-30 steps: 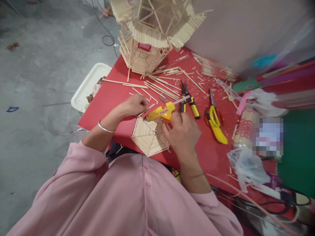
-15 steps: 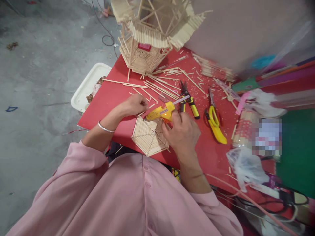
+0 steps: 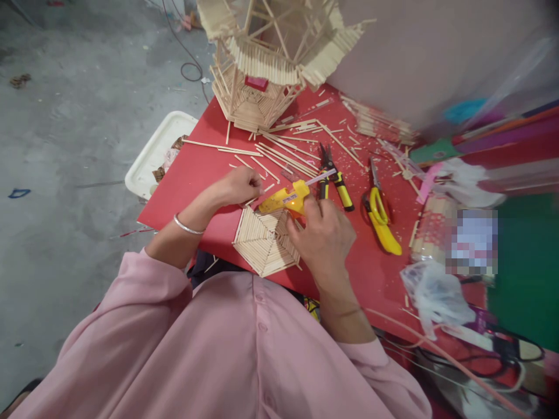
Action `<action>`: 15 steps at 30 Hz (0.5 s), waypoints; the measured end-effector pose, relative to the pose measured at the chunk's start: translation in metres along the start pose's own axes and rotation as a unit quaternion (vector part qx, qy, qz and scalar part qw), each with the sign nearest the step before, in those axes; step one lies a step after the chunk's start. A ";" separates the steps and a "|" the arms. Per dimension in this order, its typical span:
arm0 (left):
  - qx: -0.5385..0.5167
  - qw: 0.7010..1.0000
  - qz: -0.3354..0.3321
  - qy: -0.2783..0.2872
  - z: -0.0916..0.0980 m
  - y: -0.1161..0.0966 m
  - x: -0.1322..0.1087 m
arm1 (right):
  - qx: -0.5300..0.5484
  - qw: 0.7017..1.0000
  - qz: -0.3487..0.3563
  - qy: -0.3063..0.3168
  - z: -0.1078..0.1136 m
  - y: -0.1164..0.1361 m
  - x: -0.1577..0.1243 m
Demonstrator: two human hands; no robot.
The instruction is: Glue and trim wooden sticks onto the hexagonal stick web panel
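My right hand (image 3: 325, 235) is wrapped round the handle of a yellow glue gun (image 3: 283, 199). A pale glue stick (image 3: 321, 177) pokes out of its back end, and its nozzle points left. Below the gun lies a flat polygonal panel of thin wooden sticks (image 3: 266, 250), laid in a web pattern near the table's front edge; the gun and my right hand cover part of it. My left hand (image 3: 239, 185) is closed just left of the nozzle, its fingertips pinching a short thin wooden stick (image 3: 250, 203), partly hidden by the fingers.
Loose sticks (image 3: 288, 157) and scraps spread over the red table (image 3: 209, 169). Pliers (image 3: 343, 189) and yellow-handled scissors (image 3: 382, 224) lie to the right. A stick-built pavilion model (image 3: 266, 70) stands at the back, plastic bags (image 3: 437, 294) at the right, a white tub (image 3: 144, 157) beyond the left edge.
The view has shifted very slightly. Both hands, the glue gun and the panel stay practically where they were.
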State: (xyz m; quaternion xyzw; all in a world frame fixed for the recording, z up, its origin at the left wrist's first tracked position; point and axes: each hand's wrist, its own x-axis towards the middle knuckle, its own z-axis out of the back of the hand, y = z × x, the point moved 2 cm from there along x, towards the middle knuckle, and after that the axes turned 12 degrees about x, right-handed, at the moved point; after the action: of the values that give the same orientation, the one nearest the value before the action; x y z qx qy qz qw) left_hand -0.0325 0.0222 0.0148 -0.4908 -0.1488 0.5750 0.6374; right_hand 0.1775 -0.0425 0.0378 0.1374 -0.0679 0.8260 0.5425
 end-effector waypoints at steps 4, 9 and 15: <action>-0.006 1.000 -0.001 -0.001 0.000 0.000 0.000 | -0.007 1.000 0.004 -0.005 0.000 0.000 0.000; -0.001 1.000 0.003 -0.003 0.000 0.000 0.000 | -0.004 1.000 0.006 -0.008 -0.001 0.001 -0.001; 0.000 1.000 0.000 -0.002 0.000 0.001 0.000 | 0.001 1.000 -0.002 -0.013 -0.003 0.001 -0.001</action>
State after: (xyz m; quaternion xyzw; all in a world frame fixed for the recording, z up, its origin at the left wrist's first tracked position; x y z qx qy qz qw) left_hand -0.0328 0.0223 0.0139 -0.4899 -0.1502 0.5759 0.6370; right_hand 0.1768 -0.0433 0.0344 0.1489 -0.0743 0.8229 0.5432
